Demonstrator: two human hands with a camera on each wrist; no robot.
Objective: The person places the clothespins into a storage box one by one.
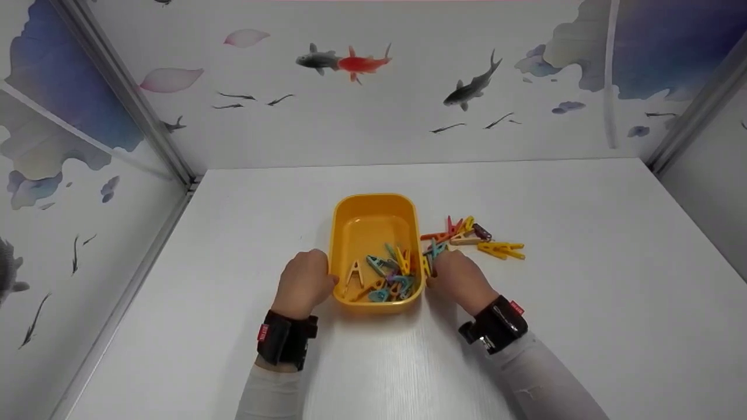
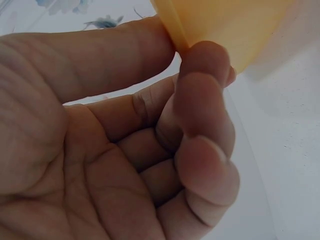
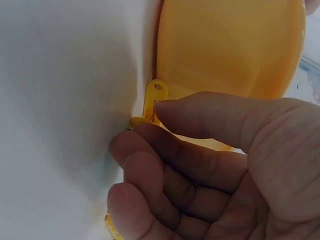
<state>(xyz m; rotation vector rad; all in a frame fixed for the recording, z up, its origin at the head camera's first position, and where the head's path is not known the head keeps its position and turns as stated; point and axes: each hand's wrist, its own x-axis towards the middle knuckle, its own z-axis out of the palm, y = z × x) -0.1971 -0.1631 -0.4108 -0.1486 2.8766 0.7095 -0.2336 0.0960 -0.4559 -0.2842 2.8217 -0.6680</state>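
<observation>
A yellow plastic box (image 1: 373, 210) stands on the white table, with several coloured clothespins (image 1: 385, 280) heaped in its near end. On its left side, my left hand (image 1: 303, 284) pinches the rim between thumb and fingers; the left wrist view shows the thumb (image 2: 125, 55) against the box wall (image 2: 225, 25). Just outside the right wall, my right hand (image 1: 464, 282) pinches a yellow clothespin (image 3: 156, 92) between thumb and index finger. A blue clothespin (image 1: 435, 248) lies close by that hand, partly hidden behind it.
To the right of the box lie more loose clothespins, among them a yellow one (image 1: 502, 249), a red one (image 1: 449, 228) and a dark brown one (image 1: 482, 232). White panels (image 1: 373, 128) printed with fish and petals wall the table at the back and sides.
</observation>
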